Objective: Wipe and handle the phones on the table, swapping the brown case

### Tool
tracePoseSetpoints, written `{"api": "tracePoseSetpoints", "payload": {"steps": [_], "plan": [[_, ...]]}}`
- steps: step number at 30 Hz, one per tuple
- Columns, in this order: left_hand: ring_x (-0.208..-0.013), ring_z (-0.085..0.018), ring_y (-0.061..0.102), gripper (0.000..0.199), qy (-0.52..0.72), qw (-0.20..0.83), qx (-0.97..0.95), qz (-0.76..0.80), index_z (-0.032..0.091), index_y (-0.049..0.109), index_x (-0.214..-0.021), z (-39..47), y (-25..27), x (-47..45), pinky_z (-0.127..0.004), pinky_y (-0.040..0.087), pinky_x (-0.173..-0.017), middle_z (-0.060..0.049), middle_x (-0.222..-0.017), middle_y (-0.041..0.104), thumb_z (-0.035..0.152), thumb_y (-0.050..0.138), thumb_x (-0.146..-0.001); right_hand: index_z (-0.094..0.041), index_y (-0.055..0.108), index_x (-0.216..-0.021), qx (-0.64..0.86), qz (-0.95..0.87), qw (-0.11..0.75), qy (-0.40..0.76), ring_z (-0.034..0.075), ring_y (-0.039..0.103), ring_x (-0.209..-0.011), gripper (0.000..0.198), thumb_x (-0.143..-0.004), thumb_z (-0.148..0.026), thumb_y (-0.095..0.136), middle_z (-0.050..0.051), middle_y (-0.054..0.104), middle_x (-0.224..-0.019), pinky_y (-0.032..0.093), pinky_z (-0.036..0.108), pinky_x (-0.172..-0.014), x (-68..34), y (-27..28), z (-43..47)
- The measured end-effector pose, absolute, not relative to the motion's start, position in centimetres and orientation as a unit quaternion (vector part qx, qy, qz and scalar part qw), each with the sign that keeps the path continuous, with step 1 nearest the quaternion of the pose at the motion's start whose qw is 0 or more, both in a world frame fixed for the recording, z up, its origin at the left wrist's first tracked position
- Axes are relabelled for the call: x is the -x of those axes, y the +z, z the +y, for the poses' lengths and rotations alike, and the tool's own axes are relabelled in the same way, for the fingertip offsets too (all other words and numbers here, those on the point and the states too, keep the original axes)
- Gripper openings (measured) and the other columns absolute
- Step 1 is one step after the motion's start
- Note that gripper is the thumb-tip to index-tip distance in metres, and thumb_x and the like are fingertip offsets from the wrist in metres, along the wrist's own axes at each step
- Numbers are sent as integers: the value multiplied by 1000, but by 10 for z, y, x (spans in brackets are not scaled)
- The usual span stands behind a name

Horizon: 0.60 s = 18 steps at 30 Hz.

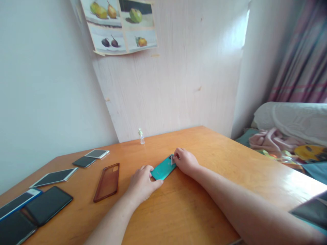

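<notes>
A teal smartphone (164,169) lies back side up on the wooden table, its camera corner at the far right end. My left hand (143,182) grips the near end, with the thumb on one side and the fingers on the other. My right hand (186,161) is closed in a pinch over the camera end. From its fingertips shows a small pale piece (172,160), like paper or cloth, against the phone's back; its exact kind is unclear. A brown translucent phone case (107,182) lies apart, left of my left hand.
Several other phones lie along the left side, among them a black phone (49,205) and a white-framed phone (55,177). A small clear spray bottle (141,137) stands at the back edge of the table (204,136). Bedding (276,139) is beyond the right edge.
</notes>
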<state>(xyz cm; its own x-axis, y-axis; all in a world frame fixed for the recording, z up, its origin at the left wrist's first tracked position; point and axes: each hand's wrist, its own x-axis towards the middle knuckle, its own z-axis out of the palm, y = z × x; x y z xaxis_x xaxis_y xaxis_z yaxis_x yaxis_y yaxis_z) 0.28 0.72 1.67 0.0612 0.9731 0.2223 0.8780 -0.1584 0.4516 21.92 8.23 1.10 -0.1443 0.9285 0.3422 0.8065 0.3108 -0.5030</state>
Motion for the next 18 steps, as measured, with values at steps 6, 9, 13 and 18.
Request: {"api": "tracePoseSetpoints", "payload": {"steps": [6,9,13,18], "plan": [[-99,-27,59,44,233,75,-728,640,24,63,-101,5,15,-2,-32,42,-79,-7,-103,62,49,72,-65,-20,66,-84,545,-791,267,70,15,56,-81,20,-91,-23,48,5,60,-91,37,25,-72,-218,16,74],[-105,-30,57,52,243,80,-726,638,22,60,-108,6,13,-2,-35,42,-84,-10,-109,62,46,73,-63,-20,70,-89,474,-841,251,72,16,57,-85,24,-92,-22,46,6,61,-92,40,25,-77,-208,18,56],[-106,-30,58,62,267,96,-722,631,20,53,-118,10,10,-3,-35,43,-86,-13,-112,63,38,72,-63,-23,69,-105,338,-910,230,67,19,56,-97,25,-92,-23,48,6,66,-100,40,30,-88,-189,23,30],[-104,-30,59,62,273,105,-728,620,20,52,-116,10,10,-4,-35,44,-85,-12,-110,63,38,73,-61,-28,63,-121,395,-901,176,20,26,49,-120,33,-96,-30,43,8,64,-124,36,42,-97,-196,23,41]]}}
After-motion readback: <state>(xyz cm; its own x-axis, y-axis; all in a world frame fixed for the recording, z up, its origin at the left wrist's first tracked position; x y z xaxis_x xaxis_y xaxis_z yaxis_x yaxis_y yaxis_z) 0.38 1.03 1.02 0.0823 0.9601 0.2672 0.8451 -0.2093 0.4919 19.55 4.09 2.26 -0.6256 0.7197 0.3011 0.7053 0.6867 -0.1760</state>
